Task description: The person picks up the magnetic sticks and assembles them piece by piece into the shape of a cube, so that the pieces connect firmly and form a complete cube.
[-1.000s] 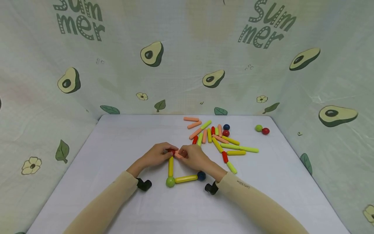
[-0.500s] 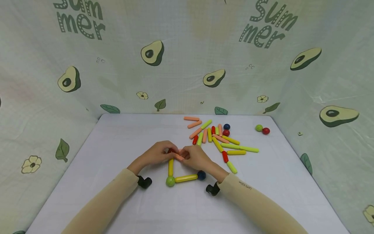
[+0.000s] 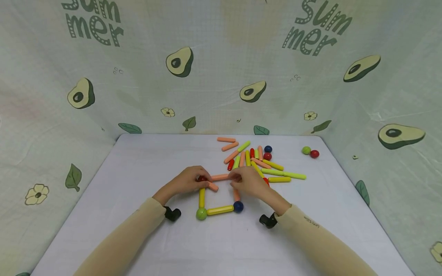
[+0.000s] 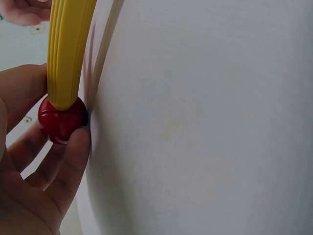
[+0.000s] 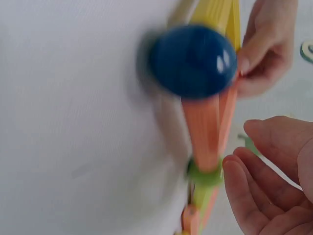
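Note:
My left hand [image 3: 192, 179] pinches a red ball [image 4: 61, 117] between thumb and fingers; a yellow magnetic stick [image 4: 68, 54] is joined to it. That stick leads down to a light green ball [image 3: 202, 214]. Another yellow stick [image 3: 220, 210] links this ball with a dark blue ball [image 3: 238, 207]. From the red ball's side run one orange stick [image 3: 220, 177] toward my right hand [image 3: 249, 181] and a shorter-looking orange stick [image 3: 213, 186] at a slant. In the right wrist view, my right fingertips are beside a green ball [image 5: 204, 175], with nothing between thumb and fingers; an orange stick [image 5: 203, 129] joins it to the blue ball.
Loose orange, yellow, red and light green sticks, among them an orange one [image 3: 226, 140] and a light green one [image 3: 295, 176], are scattered behind my right hand. A blue ball [image 3: 268, 148] and red ball [image 3: 267, 156] lie among them; a green ball [image 3: 305, 150] and red ball [image 3: 314, 153] lie farther right.
My right hand has let go of the orange stick near the red ball and moved right, uncovering the orange stick above the blue ball. My left hand stays at the red ball.

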Demonstrator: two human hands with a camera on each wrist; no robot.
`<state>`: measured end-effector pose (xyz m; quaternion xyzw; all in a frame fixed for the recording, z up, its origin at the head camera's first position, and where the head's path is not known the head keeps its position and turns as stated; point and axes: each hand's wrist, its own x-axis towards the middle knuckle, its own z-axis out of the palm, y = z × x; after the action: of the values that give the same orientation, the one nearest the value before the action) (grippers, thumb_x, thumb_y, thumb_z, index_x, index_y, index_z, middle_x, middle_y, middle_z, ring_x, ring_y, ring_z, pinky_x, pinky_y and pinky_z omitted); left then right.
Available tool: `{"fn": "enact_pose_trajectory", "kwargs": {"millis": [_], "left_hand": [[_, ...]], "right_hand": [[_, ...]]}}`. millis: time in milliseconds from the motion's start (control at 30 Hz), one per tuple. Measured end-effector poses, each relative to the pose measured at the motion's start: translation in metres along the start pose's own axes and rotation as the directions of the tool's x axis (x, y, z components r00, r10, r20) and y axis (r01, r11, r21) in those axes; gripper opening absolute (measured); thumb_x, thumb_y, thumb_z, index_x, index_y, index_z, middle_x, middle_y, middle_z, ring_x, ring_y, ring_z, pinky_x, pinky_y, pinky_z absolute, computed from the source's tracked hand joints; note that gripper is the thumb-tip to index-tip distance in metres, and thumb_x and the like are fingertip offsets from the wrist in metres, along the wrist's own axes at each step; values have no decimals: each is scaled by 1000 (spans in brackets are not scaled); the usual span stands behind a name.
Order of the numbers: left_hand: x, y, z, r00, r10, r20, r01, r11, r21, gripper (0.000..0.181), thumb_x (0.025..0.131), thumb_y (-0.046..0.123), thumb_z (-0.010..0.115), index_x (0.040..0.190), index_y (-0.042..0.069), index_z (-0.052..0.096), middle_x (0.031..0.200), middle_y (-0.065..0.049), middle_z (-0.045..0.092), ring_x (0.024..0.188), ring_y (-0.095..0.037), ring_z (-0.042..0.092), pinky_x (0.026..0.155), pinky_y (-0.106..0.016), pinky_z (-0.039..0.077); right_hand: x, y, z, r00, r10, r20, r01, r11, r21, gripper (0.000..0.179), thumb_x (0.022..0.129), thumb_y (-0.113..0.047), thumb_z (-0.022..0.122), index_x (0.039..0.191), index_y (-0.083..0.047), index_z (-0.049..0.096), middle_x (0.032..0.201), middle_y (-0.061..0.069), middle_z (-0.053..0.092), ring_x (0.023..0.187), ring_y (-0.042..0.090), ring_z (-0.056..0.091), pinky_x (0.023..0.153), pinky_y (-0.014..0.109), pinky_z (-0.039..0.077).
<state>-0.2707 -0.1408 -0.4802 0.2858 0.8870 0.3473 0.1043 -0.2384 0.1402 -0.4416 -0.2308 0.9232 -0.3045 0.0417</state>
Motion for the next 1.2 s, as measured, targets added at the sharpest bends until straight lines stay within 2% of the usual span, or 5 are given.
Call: {"fn": "enact_pose_trajectory", "kwargs": {"millis": [233, 533, 733, 967, 1200], "left_hand": [[0, -1, 0, 1000, 1, 9, -1, 1000, 13, 10, 100, 27, 77, 110, 28, 80, 107, 8, 67, 94, -15, 57, 81, -31, 50], [0, -2, 0, 1000, 20, 10, -20, 1000, 18, 10, 100, 27, 77, 110, 29, 80, 106, 9, 67, 93, -15, 57, 81, -31, 51], [1, 0, 0, 1000, 17, 11, -18, 999, 32, 11, 100, 29, 78, 111, 29, 80, 107, 10, 67, 94, -14, 57, 82, -31, 51], [1, 2, 0, 999, 27, 25, -28, 998, 54, 18, 99, 31, 78, 116, 26, 81, 115, 7, 67, 102, -14, 57, 89, -34, 50], [2, 2, 2, 1000, 18, 22, -20, 997, 79, 13, 99, 29, 79, 112, 30, 81, 116, 7, 66, 106, -14, 57, 92, -35, 50]], "right_hand": [[0, 52, -33, 991, 90, -103, -104, 984, -141, 26, 93, -10, 81, 118, -1, 77, 107, 12, 76, 91, 22, 67, 83, 38, 61], [7, 84, -40, 974, 216, -74, -225, 962, -158, 38, 93, -12, 81, 127, 2, 72, 91, 9, 67, 71, 20, 58, 62, 27, 52], [7, 81, -39, 972, 226, -63, -234, 958, -168, 45, 92, -8, 77, 135, 1, 69, 95, 10, 70, 73, 20, 61, 62, 27, 54], [-1, 58, -45, 990, 125, -69, -133, 984, -121, 42, 93, -6, 77, 135, -2, 71, 103, 10, 74, 85, 21, 65, 71, 31, 59], [-14, 27, -36, 994, -28, 106, 36, 996, -78, 33, 94, -9, 79, 127, -6, 75, 97, 2, 73, 76, 12, 61, 70, 26, 55]]}}
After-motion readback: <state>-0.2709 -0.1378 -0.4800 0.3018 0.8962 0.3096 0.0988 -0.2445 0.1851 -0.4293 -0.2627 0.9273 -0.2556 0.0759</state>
